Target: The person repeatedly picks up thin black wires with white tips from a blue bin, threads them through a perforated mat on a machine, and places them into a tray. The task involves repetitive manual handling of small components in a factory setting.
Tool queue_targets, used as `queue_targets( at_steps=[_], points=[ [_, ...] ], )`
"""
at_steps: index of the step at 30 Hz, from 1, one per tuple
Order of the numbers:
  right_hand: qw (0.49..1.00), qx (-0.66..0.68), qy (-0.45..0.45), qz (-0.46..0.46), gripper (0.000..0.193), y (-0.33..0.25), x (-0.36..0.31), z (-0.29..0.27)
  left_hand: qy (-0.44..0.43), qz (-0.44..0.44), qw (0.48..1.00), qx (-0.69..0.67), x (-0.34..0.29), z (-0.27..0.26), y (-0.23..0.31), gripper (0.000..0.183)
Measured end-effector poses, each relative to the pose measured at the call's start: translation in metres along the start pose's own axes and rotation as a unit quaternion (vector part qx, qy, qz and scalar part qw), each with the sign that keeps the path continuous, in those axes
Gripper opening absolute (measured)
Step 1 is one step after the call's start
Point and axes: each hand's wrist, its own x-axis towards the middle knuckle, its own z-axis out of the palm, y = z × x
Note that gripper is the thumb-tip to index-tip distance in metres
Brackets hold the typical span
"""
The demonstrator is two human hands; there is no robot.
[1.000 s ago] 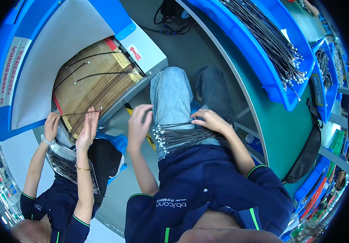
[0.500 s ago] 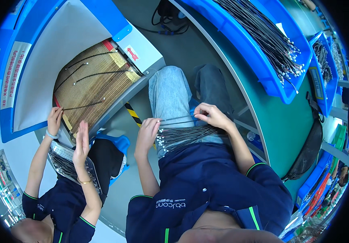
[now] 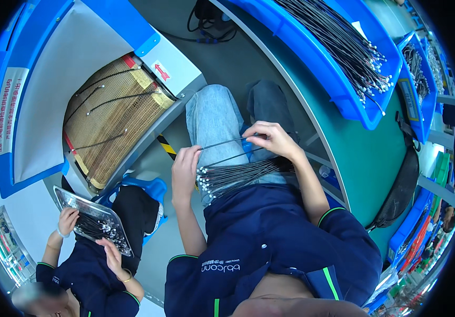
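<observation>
Together, the left hand [image 3: 185,168] and right hand [image 3: 273,139] pinch the two ends of one thin black cable [image 3: 227,142], stretched between them above the lap. Just below it, a bundle of cables [image 3: 238,175] lies across the thighs, beside a green table [image 3: 354,148].
</observation>
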Motion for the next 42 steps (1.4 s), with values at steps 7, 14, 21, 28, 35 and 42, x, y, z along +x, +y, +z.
queue_targets(
  at_steps=[7, 14, 21, 28, 35, 42],
  points=[
    [0.981, -0.120, 0.001, -0.155, 0.019, -0.015, 0.018, 0.027, -0.016, 0.053, 0.998, -0.043, 0.009, 0.018, 0.018, 0.012],
    [0.982, -0.121, -0.003, -0.144, 0.013, -0.017, 0.021, 0.030, 0.000, 0.120, 0.993, -0.005, 0.012, 0.020, 0.019, 0.011],
    [0.978, -0.161, 0.039, -0.129, 0.013, -0.012, 0.015, 0.017, -0.010, 0.089, 0.996, -0.009, 0.013, 0.017, 0.016, 0.010],
    [0.969, -0.182, 0.036, -0.165, 0.012, -0.011, 0.015, 0.017, -0.059, 0.088, 0.994, -0.007, 0.014, 0.019, 0.013, 0.013],
    [0.964, -0.180, 0.047, -0.191, 0.013, -0.009, 0.015, 0.017, -0.086, 0.091, 0.992, -0.023, 0.013, 0.021, 0.006, 0.014],
    [0.968, -0.171, 0.056, -0.175, 0.014, -0.009, 0.015, 0.016, 0.000, 0.111, 0.994, -0.020, 0.013, 0.021, 0.013, 0.018]
  ],
)
